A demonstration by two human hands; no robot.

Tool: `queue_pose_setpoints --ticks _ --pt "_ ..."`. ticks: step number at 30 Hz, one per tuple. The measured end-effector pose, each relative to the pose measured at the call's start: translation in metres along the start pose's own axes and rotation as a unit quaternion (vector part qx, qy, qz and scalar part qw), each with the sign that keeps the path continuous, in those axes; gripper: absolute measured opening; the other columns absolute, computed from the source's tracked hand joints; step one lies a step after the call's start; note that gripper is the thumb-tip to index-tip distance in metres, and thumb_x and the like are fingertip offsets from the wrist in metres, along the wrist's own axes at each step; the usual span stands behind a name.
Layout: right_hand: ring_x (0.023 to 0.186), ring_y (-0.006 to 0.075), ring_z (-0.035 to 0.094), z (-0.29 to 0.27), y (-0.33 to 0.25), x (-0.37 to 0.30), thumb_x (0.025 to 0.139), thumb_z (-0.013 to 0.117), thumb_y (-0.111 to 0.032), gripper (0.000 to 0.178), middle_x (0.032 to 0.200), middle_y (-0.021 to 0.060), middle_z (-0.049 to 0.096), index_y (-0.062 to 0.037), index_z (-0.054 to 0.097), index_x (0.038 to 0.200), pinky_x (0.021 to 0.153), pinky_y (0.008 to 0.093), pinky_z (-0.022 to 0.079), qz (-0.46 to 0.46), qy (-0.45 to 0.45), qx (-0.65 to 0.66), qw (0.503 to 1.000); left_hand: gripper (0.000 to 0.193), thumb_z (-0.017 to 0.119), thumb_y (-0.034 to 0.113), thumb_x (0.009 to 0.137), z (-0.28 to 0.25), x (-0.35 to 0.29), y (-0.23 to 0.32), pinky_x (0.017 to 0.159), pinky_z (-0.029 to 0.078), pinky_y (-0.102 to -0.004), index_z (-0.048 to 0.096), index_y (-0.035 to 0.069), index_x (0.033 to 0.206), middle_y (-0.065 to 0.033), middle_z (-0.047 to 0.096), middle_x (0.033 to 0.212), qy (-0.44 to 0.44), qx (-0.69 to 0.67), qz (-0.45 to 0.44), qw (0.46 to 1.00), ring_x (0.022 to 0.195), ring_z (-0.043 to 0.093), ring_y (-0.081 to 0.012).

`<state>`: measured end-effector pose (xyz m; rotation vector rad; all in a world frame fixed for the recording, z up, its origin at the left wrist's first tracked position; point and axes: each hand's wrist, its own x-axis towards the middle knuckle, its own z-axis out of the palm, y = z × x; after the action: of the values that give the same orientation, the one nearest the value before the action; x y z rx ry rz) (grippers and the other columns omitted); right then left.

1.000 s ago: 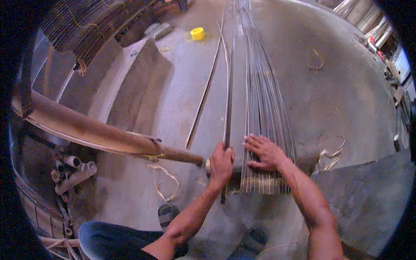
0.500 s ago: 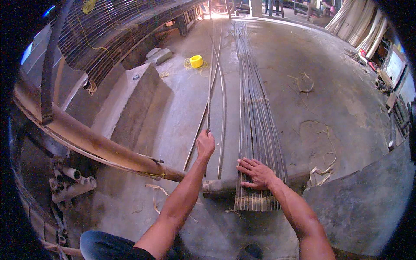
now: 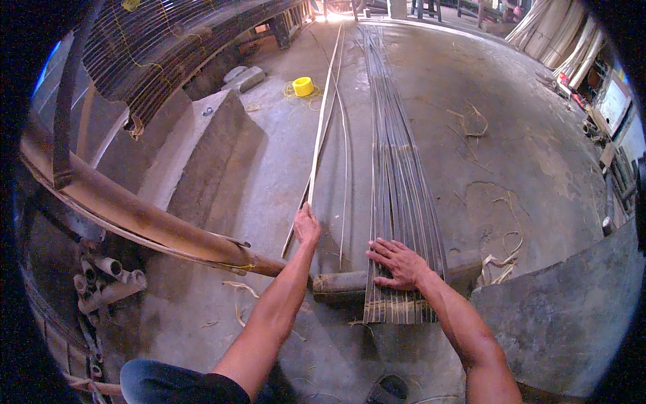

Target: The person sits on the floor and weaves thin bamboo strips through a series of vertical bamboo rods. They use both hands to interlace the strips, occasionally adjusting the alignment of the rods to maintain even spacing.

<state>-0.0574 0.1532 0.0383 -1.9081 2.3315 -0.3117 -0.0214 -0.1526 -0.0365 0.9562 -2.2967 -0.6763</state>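
My left hand [image 3: 307,225] is closed around the near end of a long, thin pale strip [image 3: 323,124], probably split bamboo. The strip runs away from me, nearly straight, toward the far end of the floor. Under and beside it lie a darker strip [image 3: 290,237] and a loose, slightly curved strip [image 3: 344,141]. My right hand [image 3: 398,264] lies flat, fingers spread, on a long bundle of narrow dark slats [image 3: 402,178]. The slats fan out toward me, crossed by thin bindings, with their near end over a round log [image 3: 336,284].
A yellow roll of cord [image 3: 303,86] lies on the concrete floor [image 3: 484,195]. At left stand a sloped concrete block [image 3: 208,141], a thick bamboo pole [image 3: 161,215] and a hanging slatted mat [image 3: 155,60]. A grey sheet [image 3: 558,323] is at near right; tubes [image 3: 111,289] lie lower left.
My left hand has shifted slightly left and nearer to me. The strip in it now shows its pale side instead of a dark one. My right hand stays on the slats.
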Motion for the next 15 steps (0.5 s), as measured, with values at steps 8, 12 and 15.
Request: queue_pose_setpoints --ticks 8,12,15 --pt "0.135 0.0289 0.028 0.005 0.001 0.001 0.082 0.057 -0.044 0.067 0.145 0.0126 0.032 -0.0102 0.040 0.137 0.112 0.0412 0.022 0.011 -0.016 0.088 0.996 0.038 0.058 0.022 0.085 -0.011 -0.032 0.014 0.089 0.043 -0.0409 0.053 0.007 0.120 -0.0178 0.057 0.102 0.017 0.062 0.092 0.994 0.098 0.056 -0.0317" --pt "0.136 0.0293 0.027 -0.008 0.006 -0.004 0.081 0.057 -0.041 0.066 0.146 0.0130 0.030 -0.0090 0.039 0.137 0.112 0.0422 0.021 0.013 -0.049 0.063 0.997 0.031 0.055 0.028 0.088 -0.044 -0.085 0.077 0.078 0.049 -0.0392 0.066 0.000 0.098 -0.0164 0.068 0.090 -0.273 -0.149 0.037 0.950 0.086 0.065 -0.0293" --pt "0.137 0.0284 0.024 -0.014 0.010 -0.005 0.085 0.052 -0.045 0.066 0.148 0.0113 0.027 -0.0105 0.035 0.139 0.112 0.0419 0.020 -0.004 0.011 0.010 1.000 0.035 0.052 0.030 0.089 -0.056 -0.100 0.090 0.077 0.050 -0.0379 0.067 0.000 0.095 -0.0162 0.068 0.087 -0.424 -0.111 0.070 0.896 0.084 0.066 -0.0290"
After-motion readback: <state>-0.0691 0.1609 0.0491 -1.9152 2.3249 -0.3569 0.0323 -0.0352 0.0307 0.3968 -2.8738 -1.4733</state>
